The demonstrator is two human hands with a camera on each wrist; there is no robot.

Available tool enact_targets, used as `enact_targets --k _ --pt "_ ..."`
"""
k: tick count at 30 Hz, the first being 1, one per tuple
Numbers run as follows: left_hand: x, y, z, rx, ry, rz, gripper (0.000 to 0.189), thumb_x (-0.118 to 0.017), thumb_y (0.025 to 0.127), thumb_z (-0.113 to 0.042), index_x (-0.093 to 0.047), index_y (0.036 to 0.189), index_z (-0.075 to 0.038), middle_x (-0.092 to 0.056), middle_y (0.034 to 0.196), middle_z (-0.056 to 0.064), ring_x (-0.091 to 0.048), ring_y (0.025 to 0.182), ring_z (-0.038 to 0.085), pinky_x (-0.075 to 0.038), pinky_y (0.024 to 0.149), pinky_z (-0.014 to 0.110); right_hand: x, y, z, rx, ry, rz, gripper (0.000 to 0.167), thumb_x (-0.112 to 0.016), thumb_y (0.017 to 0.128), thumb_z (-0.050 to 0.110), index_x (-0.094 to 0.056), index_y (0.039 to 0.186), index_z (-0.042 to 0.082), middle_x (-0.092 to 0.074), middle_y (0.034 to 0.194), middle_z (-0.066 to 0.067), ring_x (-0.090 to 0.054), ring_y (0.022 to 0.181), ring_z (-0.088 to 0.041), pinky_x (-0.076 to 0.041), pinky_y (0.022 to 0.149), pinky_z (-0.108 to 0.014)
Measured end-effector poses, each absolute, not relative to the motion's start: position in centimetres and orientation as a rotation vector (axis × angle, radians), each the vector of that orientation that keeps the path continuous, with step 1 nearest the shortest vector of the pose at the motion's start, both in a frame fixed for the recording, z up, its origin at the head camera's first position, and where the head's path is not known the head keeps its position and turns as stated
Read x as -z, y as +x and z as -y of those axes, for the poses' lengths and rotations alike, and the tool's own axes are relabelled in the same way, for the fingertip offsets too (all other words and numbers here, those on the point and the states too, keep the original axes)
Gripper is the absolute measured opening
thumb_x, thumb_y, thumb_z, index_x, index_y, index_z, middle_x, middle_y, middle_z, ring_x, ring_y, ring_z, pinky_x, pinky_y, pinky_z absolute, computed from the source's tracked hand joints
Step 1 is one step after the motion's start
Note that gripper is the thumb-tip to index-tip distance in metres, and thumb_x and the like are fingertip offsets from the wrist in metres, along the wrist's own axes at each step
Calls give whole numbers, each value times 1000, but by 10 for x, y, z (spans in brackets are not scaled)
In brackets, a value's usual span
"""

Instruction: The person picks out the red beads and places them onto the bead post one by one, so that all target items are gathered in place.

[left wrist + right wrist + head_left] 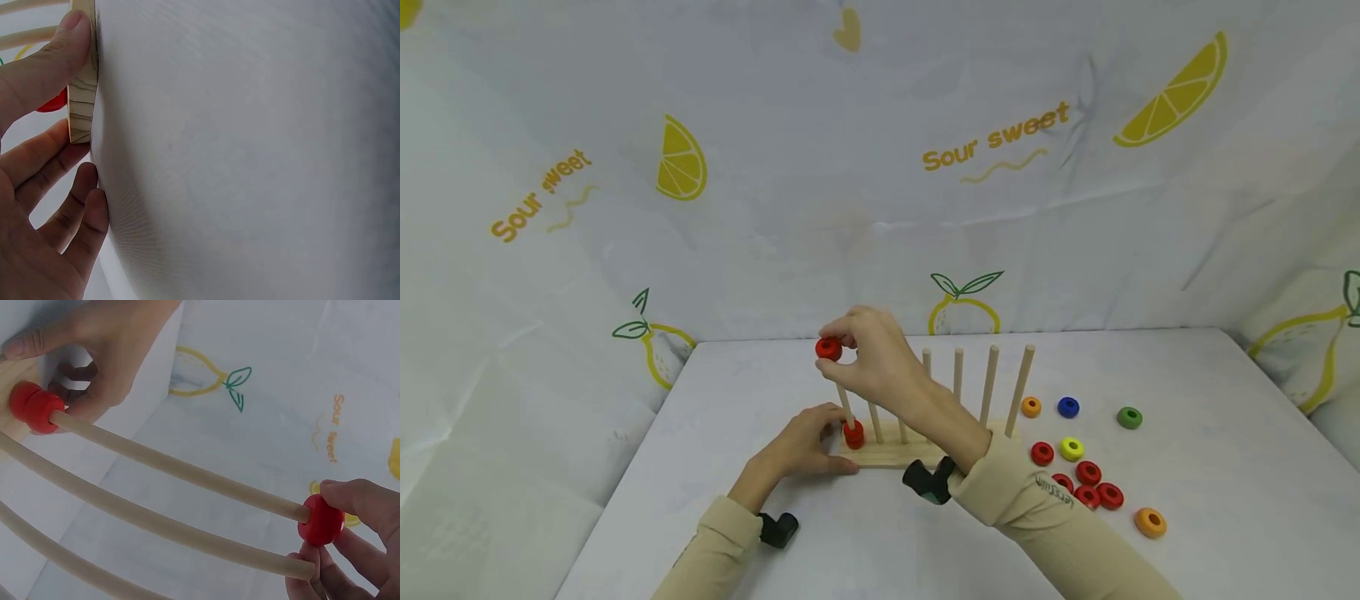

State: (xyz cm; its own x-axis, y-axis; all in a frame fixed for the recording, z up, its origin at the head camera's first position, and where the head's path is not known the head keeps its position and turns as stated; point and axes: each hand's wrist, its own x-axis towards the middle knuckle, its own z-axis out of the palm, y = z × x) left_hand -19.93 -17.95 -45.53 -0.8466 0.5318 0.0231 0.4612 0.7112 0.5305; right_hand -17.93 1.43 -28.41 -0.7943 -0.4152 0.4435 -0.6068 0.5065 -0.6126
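A wooden peg stand (pixel 883 455) with a row of upright pegs rests on the white table. My left hand (pixel 806 443) grips its left end, thumb along the front edge and fingers round the end, as the left wrist view shows. Two red beads (pixel 37 407) sit stacked at the foot of the leftmost peg. Up at that peg's tip, my right hand (pixel 878 360) pinches another red bead (pixel 321 519) between thumb and fingers. In the right wrist view the peg's tip meets that bead's hole.
Right of the stand lie several loose red beads (pixel 1088 473), with orange (pixel 1151 522), yellow (pixel 1071 449), blue (pixel 1068 407) and green (pixel 1129 417) ones around them. A white cloth (pixel 805 167) printed with lemons hangs behind the table.
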Motion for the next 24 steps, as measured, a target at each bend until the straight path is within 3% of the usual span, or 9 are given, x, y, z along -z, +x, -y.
enact_targets --k 8,24 --pt "456 -200 179 -819 814 -2785 46 -93 72 -37 -66 106 -23 -61 99 -8 -53 91 14 -46 83 30 287 -178 -19 -1203 849 2492 27 -78 86 9 -76 112 2 -73 102 -12 -66 93 -24 -57 85 -33" --pt "454 -198 177 -799 776 -2797 56 -93 71 -38 -69 117 -18 -67 109 -6 -57 96 14 -50 87 34 288 -170 -55 -1292 847 2324 23 -76 85 8 -75 107 3 -75 106 -9 -67 95 -22 -58 90 -35"
